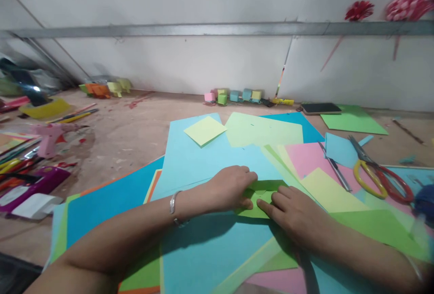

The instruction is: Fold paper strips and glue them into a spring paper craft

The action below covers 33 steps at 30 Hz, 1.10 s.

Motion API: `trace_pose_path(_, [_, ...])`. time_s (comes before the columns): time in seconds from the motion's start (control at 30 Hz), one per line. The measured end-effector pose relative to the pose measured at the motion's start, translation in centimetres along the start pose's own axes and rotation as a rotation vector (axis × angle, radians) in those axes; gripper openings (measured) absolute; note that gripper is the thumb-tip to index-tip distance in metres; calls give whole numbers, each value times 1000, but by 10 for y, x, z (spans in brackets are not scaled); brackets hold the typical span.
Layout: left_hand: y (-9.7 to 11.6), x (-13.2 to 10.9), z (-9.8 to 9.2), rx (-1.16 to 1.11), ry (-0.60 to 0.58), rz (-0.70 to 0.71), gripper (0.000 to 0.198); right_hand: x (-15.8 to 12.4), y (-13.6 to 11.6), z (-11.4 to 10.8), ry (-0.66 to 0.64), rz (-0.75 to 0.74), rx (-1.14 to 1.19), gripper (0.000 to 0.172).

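Note:
A folded green paper (pixel 259 210) lies on light blue sheets (pixel 196 248) in front of me, creased along its upper part. My left hand (pixel 233 187) pinches its left side between thumb and curled fingers. On the right side, my right hand (pixel 293 212) holds the paper, the index fingertip pressing near its middle and the other fingers bent over the edge. A pale yellow-green square (pixel 205 130) rests on the blue sheet beyond my hands.
Scissors (pixel 373 167), a silver pen (pixel 339 174) and pink paper (pixel 305 158) are at right. A phone (pixel 320 108) and small paper cubes (pixel 233 96) stand by the wall. At left are a pink glue gun (pixel 49 140) and a purple tool (pixel 37 187).

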<state>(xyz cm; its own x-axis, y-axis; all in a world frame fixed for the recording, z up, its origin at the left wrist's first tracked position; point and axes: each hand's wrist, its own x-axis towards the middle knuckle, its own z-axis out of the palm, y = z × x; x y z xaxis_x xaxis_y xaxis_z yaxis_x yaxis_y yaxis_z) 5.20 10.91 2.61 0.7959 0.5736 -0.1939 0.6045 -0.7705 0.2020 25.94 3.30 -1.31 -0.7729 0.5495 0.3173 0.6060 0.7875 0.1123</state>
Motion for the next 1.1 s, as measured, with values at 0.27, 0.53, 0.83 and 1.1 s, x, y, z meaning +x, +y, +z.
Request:
trace_pose_path(0.27, [0,-1,-2,-10,9,35,34,9,-3,-5,108,46,75,26])
trace_pose_path(0.53, [1,-1,-2,-45,1,40,39,10,1,-8,170,181,62,15])
trace_pose_path(0.83, [5,-4,-17,-297,544,-16,41,2,16,-3,55,289,272,9])
trace_pose_path(1.1, [28,-1,2,-964,528,-80,24,6,36,-7,442,595,216,16])
